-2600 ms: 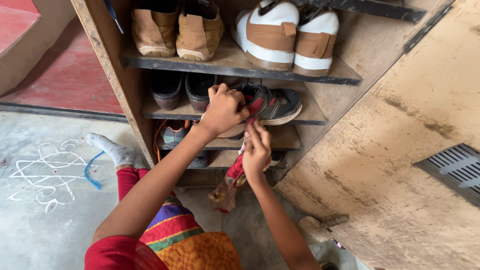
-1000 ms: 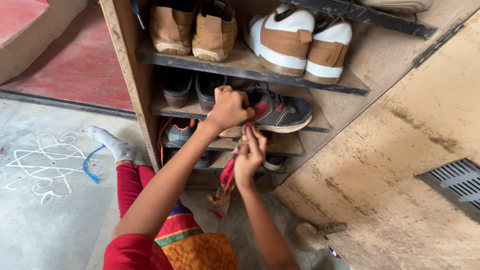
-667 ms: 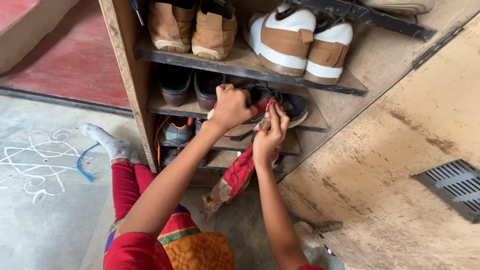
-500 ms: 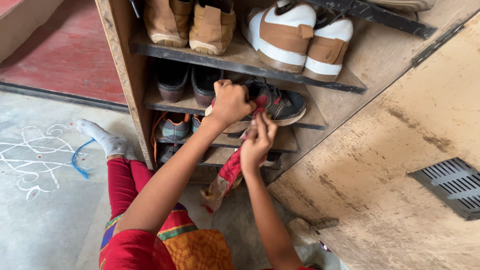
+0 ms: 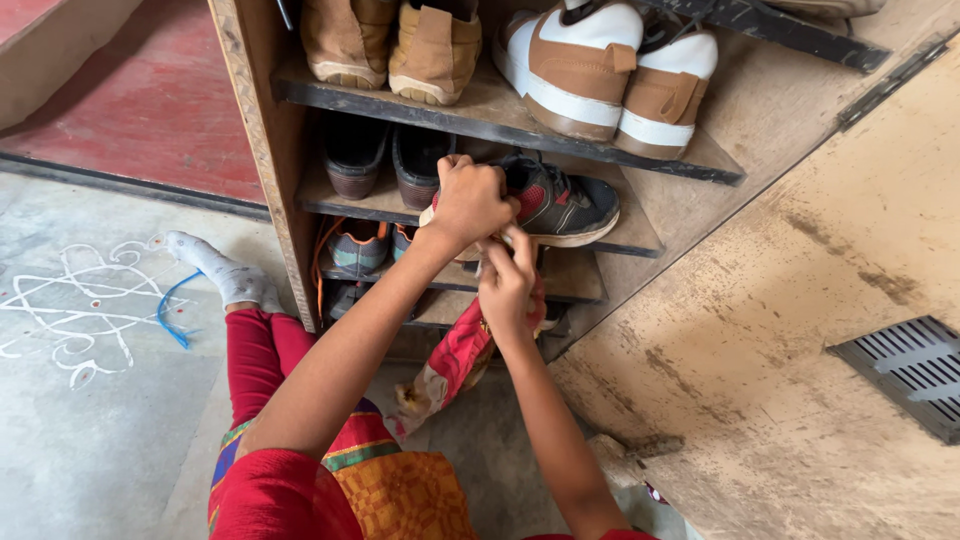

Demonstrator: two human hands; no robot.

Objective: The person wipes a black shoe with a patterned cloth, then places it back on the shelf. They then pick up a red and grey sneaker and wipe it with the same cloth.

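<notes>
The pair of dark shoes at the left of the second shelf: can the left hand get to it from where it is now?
Probably yes. The left hand grips the black and red sneaker on the same shelf, right beside the dark shoes. Nothing stands between them, and the shelf front is open, though the hand would first have to release the sneaker.

Left arm stretched forward and up, left hand (image 5: 470, 200) curled in a closed grip, knuckles up, right forearm raised from below, right hand (image 5: 507, 285) just beneath it, fingers pinched together
</notes>
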